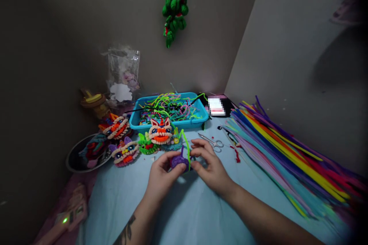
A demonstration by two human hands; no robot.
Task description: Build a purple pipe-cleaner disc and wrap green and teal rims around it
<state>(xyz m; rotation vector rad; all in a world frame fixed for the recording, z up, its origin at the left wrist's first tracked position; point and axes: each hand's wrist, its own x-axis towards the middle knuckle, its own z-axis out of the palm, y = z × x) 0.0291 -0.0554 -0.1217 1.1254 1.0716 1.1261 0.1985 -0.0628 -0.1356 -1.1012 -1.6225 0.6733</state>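
Observation:
Between my hands is a small coiled piece of purple pipe cleaner, with a purple end sticking up from it. My left hand is closed around its left side, the thumb lying across the front. A bright green pipe cleaner runs down the right side of the coil, its bent upper end standing free. At that side, my right hand has thumb and fingertips closed on the green strand, touching the coil's edge. The fingers partly hide the contact. Below lies a light blue cloth.
Several pipe-cleaner lion heads sit behind my hands. A blue tray of offcuts stands further back. Scissors lie right of centre, beside a long bundle of pipe cleaners. A metal bowl and a pink device are left.

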